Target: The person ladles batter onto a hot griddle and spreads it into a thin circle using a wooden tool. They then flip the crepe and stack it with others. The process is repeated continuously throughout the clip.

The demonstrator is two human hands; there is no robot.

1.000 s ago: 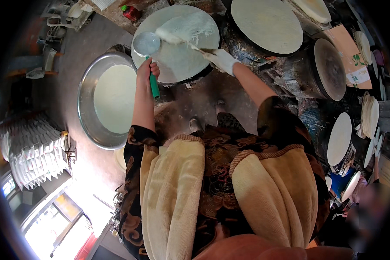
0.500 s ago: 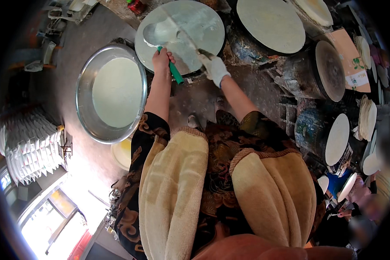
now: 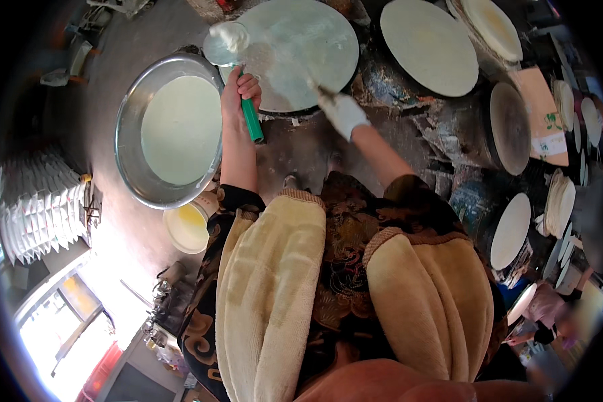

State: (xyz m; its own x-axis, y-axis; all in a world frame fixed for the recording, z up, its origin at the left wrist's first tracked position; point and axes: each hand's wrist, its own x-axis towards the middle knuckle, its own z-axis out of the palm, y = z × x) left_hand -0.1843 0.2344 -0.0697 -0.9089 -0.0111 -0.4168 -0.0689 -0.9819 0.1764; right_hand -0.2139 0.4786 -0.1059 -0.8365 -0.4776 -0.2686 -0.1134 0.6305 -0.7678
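Note:
My left hand (image 3: 240, 95) is closed around the green handle of a ladle (image 3: 252, 122). White batter (image 3: 235, 37) lies in the ladle's round head, above the left edge of a round griddle (image 3: 308, 50). A thin wet film coats the griddle. My right hand (image 3: 345, 115), in a white glove, is at the griddle's near right edge. Its fingers are closed on a thin stick-like spreader (image 3: 320, 87), blurred by motion. Left of the griddle stands a large metal basin (image 3: 122, 134) of pale batter (image 3: 181, 130).
Another griddle (image 3: 429, 50), covered with a pale round sheet, stands to the right. Beyond it are a bare dark griddle (image 3: 510, 128), a further pale-topped one (image 3: 510, 231) and stacks of round sheets (image 3: 559, 203). A yellowish bucket (image 3: 186, 229) sits below the basin. Another person (image 3: 548, 305) is at the far right.
The ladle has moved up and left from over the griddle's middle to its left edge, now with a lump of batter. My right hand has drawn the spreader back toward the near right.

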